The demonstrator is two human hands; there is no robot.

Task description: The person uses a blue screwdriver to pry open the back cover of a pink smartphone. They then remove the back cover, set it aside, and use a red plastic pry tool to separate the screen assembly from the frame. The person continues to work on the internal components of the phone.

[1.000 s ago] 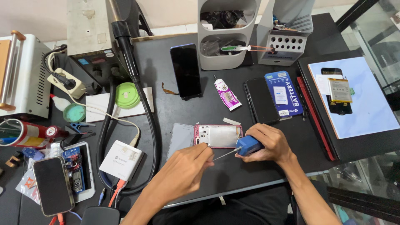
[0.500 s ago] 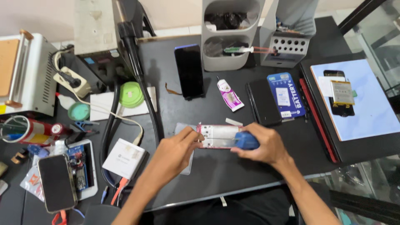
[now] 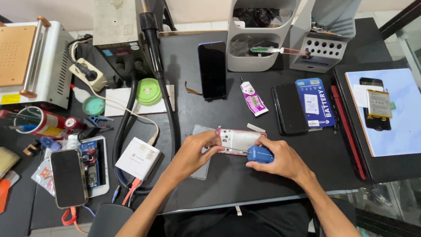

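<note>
Head view, opened phone: a pink-framed opened phone (image 3: 239,141) lies flat on the black counter (image 3: 245,184), near the front edge, at about 6 o'clock in the frame, on a clear sheet (image 3: 202,169).
Head view, left hand: the left hand (image 3: 197,153) comes in from 7 o'clock; its grip is closed on the phone's left end, fingertips on the pink frame.
Head view, right hand: the right hand (image 3: 280,160) comes in from 5 o'clock; its grip is narrow, wrapped round the blue handle of a screwdriver (image 3: 258,153).
Head view, tool and phone: the screwdriver's thin shaft points toward 9 o'clock and lies over the phone's lower edge; the handle sits just off the phone's right corner, at 4 o'clock from the phone's middle.
Head view, phone against the hands: the phone lies between the two hands, touching the left and just beside the right.
Head view, at 12 o'clock of the phone: a dark phone (image 3: 212,70) lies face up, with a small glue tube (image 3: 253,98) to its right.
Head view, at 2 o'clock: a black phone (image 3: 287,107) and a blue battery box (image 3: 315,103) lie side by side.
Head view, at 9 o'clock: a white charger box (image 3: 138,158) and a black hose (image 3: 169,114).
</note>
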